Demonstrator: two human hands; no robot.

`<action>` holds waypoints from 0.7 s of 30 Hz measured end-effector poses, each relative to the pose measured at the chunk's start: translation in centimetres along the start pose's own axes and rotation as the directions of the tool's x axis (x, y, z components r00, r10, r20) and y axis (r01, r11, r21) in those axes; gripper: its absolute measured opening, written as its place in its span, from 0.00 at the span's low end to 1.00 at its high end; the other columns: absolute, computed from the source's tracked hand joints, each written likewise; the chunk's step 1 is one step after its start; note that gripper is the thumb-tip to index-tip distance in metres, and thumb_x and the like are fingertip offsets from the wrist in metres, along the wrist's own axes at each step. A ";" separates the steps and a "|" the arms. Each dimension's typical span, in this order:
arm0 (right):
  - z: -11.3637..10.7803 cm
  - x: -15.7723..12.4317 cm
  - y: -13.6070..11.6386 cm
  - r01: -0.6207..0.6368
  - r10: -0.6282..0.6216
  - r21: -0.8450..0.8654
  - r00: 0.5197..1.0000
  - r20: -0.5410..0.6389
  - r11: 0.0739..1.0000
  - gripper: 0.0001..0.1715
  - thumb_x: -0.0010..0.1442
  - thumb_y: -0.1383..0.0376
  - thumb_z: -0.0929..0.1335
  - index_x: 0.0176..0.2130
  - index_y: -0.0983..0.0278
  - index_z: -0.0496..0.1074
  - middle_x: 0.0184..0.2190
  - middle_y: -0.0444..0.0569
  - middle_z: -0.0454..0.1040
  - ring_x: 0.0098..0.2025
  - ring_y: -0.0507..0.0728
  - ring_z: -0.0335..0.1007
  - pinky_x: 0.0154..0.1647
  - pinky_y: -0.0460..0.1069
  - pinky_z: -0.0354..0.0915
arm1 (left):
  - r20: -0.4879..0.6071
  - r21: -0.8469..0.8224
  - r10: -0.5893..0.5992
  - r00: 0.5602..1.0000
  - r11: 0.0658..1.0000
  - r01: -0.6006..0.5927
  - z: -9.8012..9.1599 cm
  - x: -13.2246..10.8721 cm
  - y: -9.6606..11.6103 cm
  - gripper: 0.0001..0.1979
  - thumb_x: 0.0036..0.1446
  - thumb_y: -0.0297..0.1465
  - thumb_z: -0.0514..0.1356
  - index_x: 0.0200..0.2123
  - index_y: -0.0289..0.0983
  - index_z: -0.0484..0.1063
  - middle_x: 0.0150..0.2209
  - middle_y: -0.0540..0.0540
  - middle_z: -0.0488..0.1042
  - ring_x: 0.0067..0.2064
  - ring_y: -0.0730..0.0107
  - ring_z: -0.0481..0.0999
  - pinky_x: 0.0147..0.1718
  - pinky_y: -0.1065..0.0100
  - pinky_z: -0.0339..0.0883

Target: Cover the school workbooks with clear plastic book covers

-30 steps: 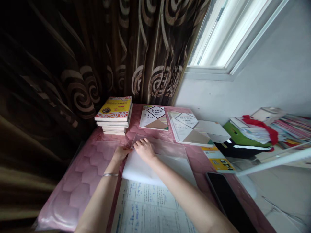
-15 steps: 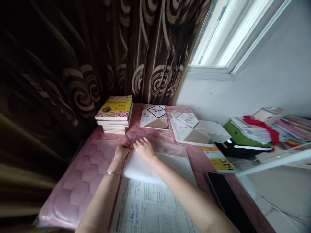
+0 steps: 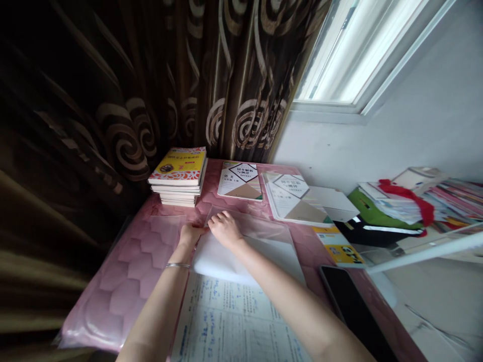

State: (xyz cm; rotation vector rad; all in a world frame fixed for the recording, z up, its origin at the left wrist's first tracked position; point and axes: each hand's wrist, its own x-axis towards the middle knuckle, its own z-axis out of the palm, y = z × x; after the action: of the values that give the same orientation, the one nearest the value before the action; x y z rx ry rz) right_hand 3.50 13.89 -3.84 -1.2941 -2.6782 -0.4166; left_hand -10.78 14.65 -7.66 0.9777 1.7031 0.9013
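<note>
An open workbook (image 3: 234, 322) lies before me, its lower page printed and marked with blue handwriting. Above that, a blank white cover page (image 3: 226, 264) is partly under a clear plastic book cover (image 3: 264, 227), which reaches past the far edge. At the far left corner, my left hand (image 3: 191, 234) is closed, thumb and fingers pinching the plastic's edge. My right hand (image 3: 225, 229) sits just beside it with curled fingers closed on the same plastic. The exact grip under the right fingers is hidden.
A stack of books (image 3: 177, 173) stands at the back left. Behind the workbook lie a single book (image 3: 240, 182) and more books (image 3: 294, 198). A yellow booklet (image 3: 339, 249) and a black phone (image 3: 354, 311) are on the right of the pink padded table (image 3: 128, 281).
Both hands stay at the cover's far left corner with almost the same grip. The view shifts very slightly; nothing else visibly moves.
</note>
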 end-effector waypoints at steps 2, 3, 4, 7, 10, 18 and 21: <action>0.0 0.0 0.0 0.005 -0.005 -0.008 1.000 -0.010 1.000 0.16 0.65 0.71 0.59 0.38 0.68 0.75 0.34 0.55 0.76 0.39 0.58 0.68 0.44 0.53 0.57 | 0.005 -0.003 0.000 1.000 1.000 0.000 0.1 0.2 -0.2 0.09 0.37 0.29 0.66 0.26 0.32 0.76 0.11 0.55 0.63 0.14 0.75 0.60 0.13 0.73 0.49; 0.1 -0.1 0.0 0.007 -0.007 -0.012 1.000 -0.013 1.000 0.16 0.65 0.71 0.59 0.38 0.68 0.75 0.34 0.55 0.76 0.39 0.58 0.68 0.44 0.53 0.57 | 0.006 -0.004 -0.002 1.000 1.000 0.002 0.1 0.2 -0.2 0.10 0.37 0.29 0.66 0.27 0.32 0.76 0.11 0.55 0.63 0.13 0.75 0.60 0.12 0.73 0.49; 0.1 -0.1 0.0 0.008 -0.008 -0.014 1.000 -0.013 1.000 0.17 0.65 0.71 0.59 0.38 0.68 0.75 0.34 0.55 0.76 0.39 0.58 0.68 0.44 0.53 0.57 | 0.007 -0.005 -0.004 1.000 1.000 0.004 0.1 0.3 -0.3 0.11 0.37 0.29 0.66 0.28 0.32 0.76 0.11 0.55 0.63 0.13 0.75 0.60 0.12 0.73 0.48; 0.2 -0.1 0.0 0.012 -0.012 -0.013 1.000 -0.009 1.000 0.16 0.65 0.71 0.59 0.38 0.68 0.75 0.35 0.55 0.76 0.39 0.58 0.68 0.44 0.54 0.57 | 0.011 -0.014 -0.006 1.000 1.000 0.006 0.1 0.3 -0.4 0.13 0.37 0.29 0.66 0.31 0.31 0.77 0.11 0.55 0.64 0.13 0.76 0.60 0.12 0.74 0.49; 0.2 -0.1 0.0 0.014 -0.015 -0.006 1.000 -0.012 1.000 0.16 0.65 0.71 0.59 0.37 0.67 0.75 0.34 0.54 0.76 0.39 0.58 0.68 0.45 0.54 0.57 | 0.018 -0.027 0.004 1.000 1.000 -0.004 0.1 0.3 -0.4 0.14 0.37 0.29 0.66 0.32 0.31 0.77 0.12 0.55 0.65 0.14 0.76 0.61 0.13 0.74 0.50; 0.0 -0.1 0.1 0.016 -0.016 0.002 0.999 -0.048 1.000 0.16 0.64 0.71 0.60 0.36 0.67 0.75 0.33 0.54 0.76 0.37 0.57 0.68 0.45 0.53 0.57 | 0.013 -0.032 0.037 0.999 0.999 -0.037 0.2 0.4 -0.6 0.14 0.38 0.31 0.66 0.32 0.32 0.77 0.15 0.54 0.68 0.16 0.76 0.63 0.16 0.74 0.53; -0.2 -0.2 0.1 0.036 -0.036 0.004 0.999 -0.030 0.999 0.16 0.65 0.71 0.60 0.36 0.67 0.76 0.33 0.54 0.76 0.37 0.57 0.68 0.45 0.53 0.57 | -0.002 -0.017 0.043 0.999 0.999 -0.043 0.2 0.2 -0.4 0.12 0.38 0.31 0.66 0.30 0.32 0.77 0.15 0.53 0.68 0.18 0.74 0.65 0.17 0.74 0.55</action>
State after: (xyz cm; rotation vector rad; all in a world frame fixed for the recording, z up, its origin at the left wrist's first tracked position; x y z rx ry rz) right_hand 3.65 13.76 -3.68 -1.2299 -2.6801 -0.4300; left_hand -10.74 14.74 -8.15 1.0056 1.6788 0.9438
